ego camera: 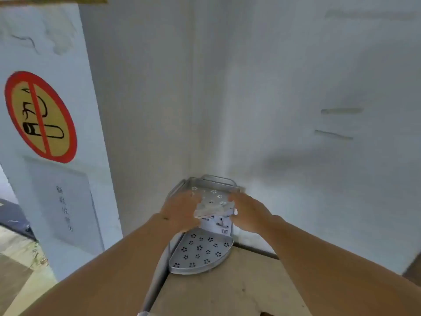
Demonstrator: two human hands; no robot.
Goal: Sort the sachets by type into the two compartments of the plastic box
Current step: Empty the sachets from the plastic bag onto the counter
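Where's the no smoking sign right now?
The no smoking sign hangs on the white pillar at the far left of the head view, above a paper notice.

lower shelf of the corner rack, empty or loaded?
Empty where visible: the lower shelf shows only its bare flower-punched surface. Its back edge is hidden behind a white card.

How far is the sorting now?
Nothing looks sorted yet. Both the left hand and the right hand hold a clear box over the corner shelf. Blur hides any sachets. All sorting appears left.
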